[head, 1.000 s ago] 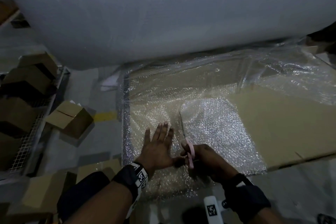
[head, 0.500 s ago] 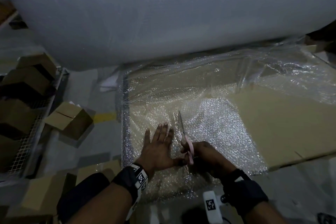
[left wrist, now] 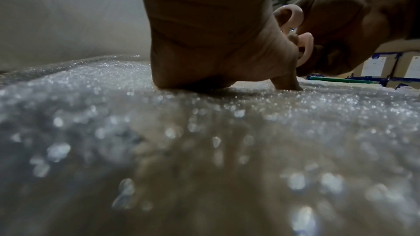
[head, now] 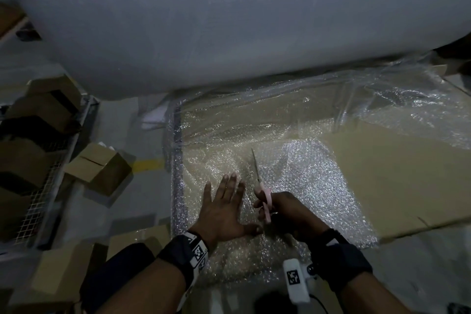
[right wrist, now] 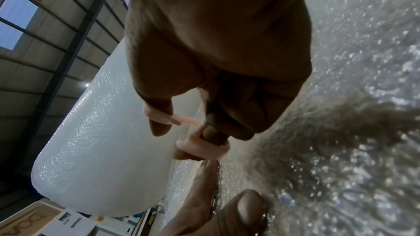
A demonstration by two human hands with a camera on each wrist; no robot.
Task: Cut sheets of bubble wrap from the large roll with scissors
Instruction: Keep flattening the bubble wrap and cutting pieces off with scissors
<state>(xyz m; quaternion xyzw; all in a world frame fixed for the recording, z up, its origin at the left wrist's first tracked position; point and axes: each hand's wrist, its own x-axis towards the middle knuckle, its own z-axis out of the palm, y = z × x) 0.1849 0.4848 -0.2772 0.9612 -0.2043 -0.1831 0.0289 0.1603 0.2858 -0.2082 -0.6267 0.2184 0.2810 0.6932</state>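
Bubble wrap, a clear sheet of small glinting bubbles [head: 305, 181], lies unrolled flat over a brown cardboard sheet [head: 397, 178] on the grey floor [head: 142, 194], running from the near edge of the head view back to the roll. Nearest, the left hand [head: 221, 214] lies palm down on the wrap, fingers straight and slightly fanned toward the far side, thumb stretched out to the right; its grip is open flat and presses the sheet. From the left wrist view the heel of that hand [left wrist: 204, 42] and the thumb tip sit on the bubbles [left wrist: 204, 132].

Just right of it, the right hand [head: 288, 214] has its grip curled through the pale pink plastic loops of a pair of scissors [head: 263, 196]; the right wrist view shows the thumb in one loop and fingers in the other [right wrist: 202, 148], with the right hand [right wrist: 216, 42] above. The slim metal blades point to the far side, close together, over the wrap just beside the left fingertips. Whether the tips touch the sheet cannot be told.

To the left, brown cardboard boxes [head: 96, 163] lie loose on the floor beside a wire-mesh cage [head: 40, 191] holding more boxes. Farthest, the large white roll of bubble wrap [head: 229, 23] lies across the whole scene, its loose end joining the flat sheet.
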